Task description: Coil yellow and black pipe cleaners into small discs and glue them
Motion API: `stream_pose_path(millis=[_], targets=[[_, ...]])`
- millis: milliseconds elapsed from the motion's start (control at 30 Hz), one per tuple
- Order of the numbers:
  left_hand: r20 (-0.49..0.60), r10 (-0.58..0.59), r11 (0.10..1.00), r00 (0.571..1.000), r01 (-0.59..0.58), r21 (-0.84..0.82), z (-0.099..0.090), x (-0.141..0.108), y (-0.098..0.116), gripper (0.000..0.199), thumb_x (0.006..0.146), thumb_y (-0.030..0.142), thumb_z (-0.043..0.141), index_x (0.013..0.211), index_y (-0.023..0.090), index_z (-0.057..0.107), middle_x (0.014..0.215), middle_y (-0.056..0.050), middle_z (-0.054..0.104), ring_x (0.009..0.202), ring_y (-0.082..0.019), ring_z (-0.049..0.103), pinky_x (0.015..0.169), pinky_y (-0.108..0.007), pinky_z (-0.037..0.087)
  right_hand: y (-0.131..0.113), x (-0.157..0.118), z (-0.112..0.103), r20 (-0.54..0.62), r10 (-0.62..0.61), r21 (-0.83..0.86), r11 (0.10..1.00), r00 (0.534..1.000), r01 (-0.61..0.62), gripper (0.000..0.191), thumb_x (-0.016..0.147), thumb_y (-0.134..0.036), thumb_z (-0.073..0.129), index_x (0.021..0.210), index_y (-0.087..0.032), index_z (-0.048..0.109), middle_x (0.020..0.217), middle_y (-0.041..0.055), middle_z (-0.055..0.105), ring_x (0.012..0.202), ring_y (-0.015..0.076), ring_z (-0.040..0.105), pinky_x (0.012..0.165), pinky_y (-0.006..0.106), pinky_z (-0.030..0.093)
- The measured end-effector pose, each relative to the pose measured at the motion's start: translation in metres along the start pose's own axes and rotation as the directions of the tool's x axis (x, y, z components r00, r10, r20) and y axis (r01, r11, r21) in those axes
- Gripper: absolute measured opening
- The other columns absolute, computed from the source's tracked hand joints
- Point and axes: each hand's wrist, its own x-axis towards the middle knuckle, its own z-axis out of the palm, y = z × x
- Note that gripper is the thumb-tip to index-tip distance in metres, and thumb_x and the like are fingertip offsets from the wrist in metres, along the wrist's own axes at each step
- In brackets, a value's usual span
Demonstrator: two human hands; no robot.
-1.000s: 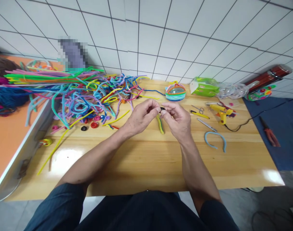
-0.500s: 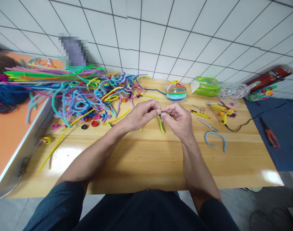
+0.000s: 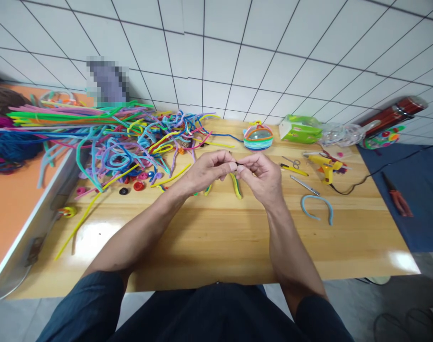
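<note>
My left hand [image 3: 210,171] and my right hand [image 3: 262,176] meet over the middle of the table, thumbs and fingertips pinched together. Between the two pinches shows a small dark piece [image 3: 237,164], mostly covered by the fingers, its kind too small to make out. Just below, a yellow-and-green pipe cleaner strip [image 3: 237,187] appears between the hands; whether it lies on the table or hangs from the fingers I cannot tell. Another short yellow-green piece [image 3: 208,190] peeks out under my left hand. Beyond my right hand stands a round ornament [image 3: 258,137] banded in rainbow colours.
Tangled pipe cleaners [image 3: 120,154] heap at the left, with a black button [image 3: 123,191] and a red button [image 3: 139,186] in front. On the right lie a yellow glue gun [image 3: 325,167], scissors [image 3: 295,163], a yellow cutter [image 3: 294,169] and a bent blue pipe cleaner [image 3: 318,197].
Both hands keep their pinch at nearly the same place, with only slight finger movement. The whole view has shifted a little.
</note>
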Motion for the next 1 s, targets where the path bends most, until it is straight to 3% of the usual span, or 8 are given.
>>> stream_pose_path(millis=[167, 400, 700, 1000], targets=[[0.02, 0.039, 0.993, 0.999, -0.041, 0.108, -0.008, -0.001, 0.003, 0.042, 0.09, 0.059, 0.081, 0.081, 0.018, 0.076, 0.068, -0.001, 0.064, 0.058, -0.011, 0.051, 0.055, -0.023, 0.04, -0.006, 0.002, -0.005, 0.106, 0.014, 0.06, 0.998, 0.994, -0.02, 0.013, 0.087, -0.031, 0.082, 0.093, -0.023, 0.075, 0.077, -0.0019, 0.08, 0.065, 0.0146, 0.075, 0.065, 0.028, 0.061], [0.232, -0.022, 0.978, 0.972, -0.027, 0.207, -0.014, -0.009, 0.021, 0.043, 0.085, 0.06, 0.085, 0.077, 0.018, 0.077, 0.061, 0.001, 0.061, 0.055, -0.011, 0.049, 0.053, -0.022, 0.038, -0.022, -0.015, -0.014, 0.271, 0.038, 0.105, 0.992, 0.962, -0.069, 0.016, 0.09, -0.036, 0.082, 0.093, -0.022, 0.075, 0.073, -0.0022, 0.079, 0.062, 0.013, 0.073, 0.06, 0.025, 0.059], [0.177, -0.153, 0.987, 0.972, 0.16, -0.027, 0.037, -0.029, 0.002, 0.047, 0.077, 0.06, 0.092, 0.079, 0.016, 0.077, 0.065, -0.003, 0.07, 0.053, -0.01, 0.054, 0.053, -0.022, 0.045, -0.012, -0.074, -0.022, 0.029, 0.112, 0.163, 0.98, 0.993, -0.115, 0.031, 0.086, -0.048, 0.087, 0.094, -0.021, 0.074, 0.08, 0.0013, 0.082, 0.066, 0.0155, 0.078, 0.066, 0.029, 0.066], [0.043, -0.305, 0.952, 0.951, 0.303, 0.054, 0.055, -0.068, -0.027, 0.051, 0.072, 0.063, 0.094, 0.084, 0.015, 0.08, 0.066, -0.001, 0.07, 0.055, -0.01, 0.055, 0.056, -0.023, 0.047, 0.007, -0.122, -0.01, -0.046, 0.146, 0.093, 0.986, 0.988, -0.141, 0.018, 0.088, -0.039, 0.08, 0.095, -0.023, 0.075, 0.085, 0.0014, 0.084, 0.075, 0.0162, 0.081, 0.073, 0.028, 0.065]])
